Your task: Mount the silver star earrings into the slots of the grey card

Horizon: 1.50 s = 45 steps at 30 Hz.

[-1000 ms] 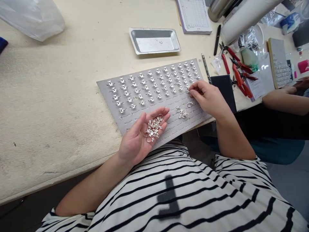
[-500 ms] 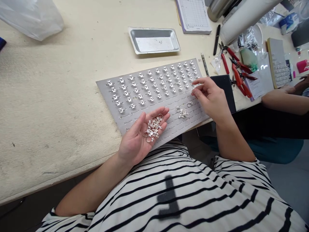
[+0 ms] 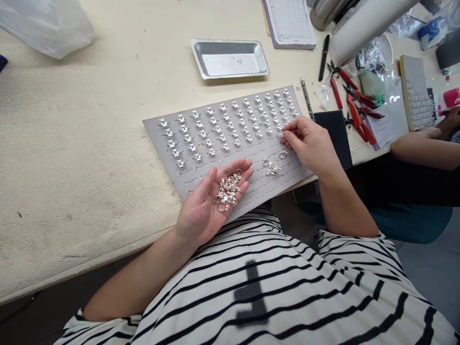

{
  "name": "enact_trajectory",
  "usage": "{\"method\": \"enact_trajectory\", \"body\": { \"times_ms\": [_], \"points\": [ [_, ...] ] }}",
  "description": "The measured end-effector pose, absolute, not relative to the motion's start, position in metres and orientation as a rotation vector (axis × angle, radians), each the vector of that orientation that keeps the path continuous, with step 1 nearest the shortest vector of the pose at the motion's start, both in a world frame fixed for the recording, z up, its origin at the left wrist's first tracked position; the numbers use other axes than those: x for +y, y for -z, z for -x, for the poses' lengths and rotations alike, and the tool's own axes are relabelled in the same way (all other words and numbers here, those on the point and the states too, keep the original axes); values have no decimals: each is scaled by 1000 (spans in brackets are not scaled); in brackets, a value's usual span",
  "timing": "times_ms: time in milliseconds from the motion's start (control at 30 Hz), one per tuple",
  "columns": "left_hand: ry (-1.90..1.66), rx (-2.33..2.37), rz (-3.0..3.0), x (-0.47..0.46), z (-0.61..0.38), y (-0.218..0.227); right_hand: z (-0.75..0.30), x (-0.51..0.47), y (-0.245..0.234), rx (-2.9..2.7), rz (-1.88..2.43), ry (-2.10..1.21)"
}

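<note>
Left hand (image 3: 206, 211) open, cradling silver rings (image 3: 226, 191); right hand (image 3: 309, 146) pinching one at grey slotted board (image 3: 194, 173); far metal tray (image 3: 230, 43) marked "45".

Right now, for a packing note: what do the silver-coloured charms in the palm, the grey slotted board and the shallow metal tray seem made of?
The charms in the left hand look like polished silver-toned metal; plated or solid is unclear. The grey slotted board looks felt-covered: matte, fuzzy. The shallow tray looks like pressed metal, perhaps aluminium.
</note>
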State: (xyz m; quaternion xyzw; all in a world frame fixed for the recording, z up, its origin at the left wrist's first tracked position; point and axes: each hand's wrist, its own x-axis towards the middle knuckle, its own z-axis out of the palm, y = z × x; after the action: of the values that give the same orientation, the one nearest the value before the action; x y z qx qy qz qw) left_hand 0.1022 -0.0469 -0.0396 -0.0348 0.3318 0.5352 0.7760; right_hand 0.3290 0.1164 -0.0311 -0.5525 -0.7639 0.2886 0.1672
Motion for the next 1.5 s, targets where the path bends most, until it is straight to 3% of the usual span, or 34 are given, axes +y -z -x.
{"method": "enact_trajectory", "body": {
  "times_ms": [200,700,1200,1500],
  "points": [
    [-1163,702,83,-47,-102,41,-319,112,23,-2305,1657,-634],
    [-1163,699,85,-47,-102,41,-343,79,12,-2342,1536,-572],
    [-1176,667,59,-47,-102,43,-324,95,60,-2384,1091,-46],
    [-1178,641,51,-49,-102,46,-331,100,66,-2520,960,144]
  ]
}}
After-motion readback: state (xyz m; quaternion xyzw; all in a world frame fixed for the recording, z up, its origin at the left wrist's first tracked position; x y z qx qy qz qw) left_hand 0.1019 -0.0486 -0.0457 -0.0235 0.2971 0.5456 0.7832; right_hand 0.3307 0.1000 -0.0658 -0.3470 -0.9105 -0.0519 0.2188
